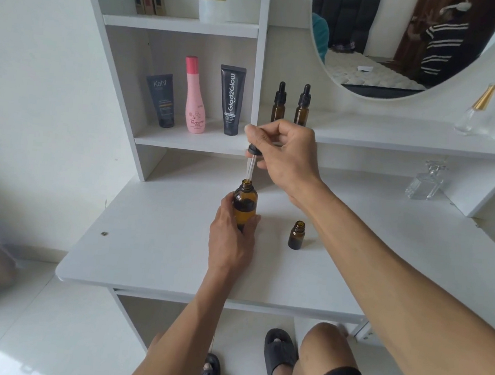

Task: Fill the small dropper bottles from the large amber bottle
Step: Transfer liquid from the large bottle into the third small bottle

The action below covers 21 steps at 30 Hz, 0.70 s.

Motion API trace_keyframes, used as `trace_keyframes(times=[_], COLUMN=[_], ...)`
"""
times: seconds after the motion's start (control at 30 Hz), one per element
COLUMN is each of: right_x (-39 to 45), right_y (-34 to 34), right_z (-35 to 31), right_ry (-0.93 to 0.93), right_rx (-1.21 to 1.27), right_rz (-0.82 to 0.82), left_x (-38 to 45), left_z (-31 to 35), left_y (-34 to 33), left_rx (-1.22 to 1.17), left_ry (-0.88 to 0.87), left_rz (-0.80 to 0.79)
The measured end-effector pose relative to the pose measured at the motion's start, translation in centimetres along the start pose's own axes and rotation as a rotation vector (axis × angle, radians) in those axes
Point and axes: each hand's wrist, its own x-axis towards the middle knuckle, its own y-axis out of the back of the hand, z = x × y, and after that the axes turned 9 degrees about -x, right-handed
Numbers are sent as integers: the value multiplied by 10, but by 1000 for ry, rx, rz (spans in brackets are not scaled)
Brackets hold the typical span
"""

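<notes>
The large amber bottle [244, 202] stands uncapped on the white table [156, 239], and my left hand [230, 240] grips its lower body. My right hand [282, 154] pinches the black cap of a dropper [250, 166] above it. The glass pipette points down, with its tip at the mouth of the large bottle. A small amber bottle [296, 235] stands open on the table, to the right of the large one. Two capped dropper bottles [279, 102] [303, 105] stand on the shelf behind my right hand.
Two dark tubes [161, 100] [231, 99] and a pink bottle [196, 96] stand in the left shelf compartment. A clear glass bottle [425, 181] sits at the right back of the table, another with a gold cap [475, 111] on the shelf above. A round mirror hangs behind.
</notes>
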Motion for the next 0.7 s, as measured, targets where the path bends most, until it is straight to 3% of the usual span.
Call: trace_keyframes(times=[0.7], right_x=[1], right_y=[44], right_z=[-9], right_ry=[-21], right_rx=[93], right_rz=[107], left_x=[0], left_z=[-1], left_y=[0], left_rx=[-5], left_ry=[4], left_rz=[2])
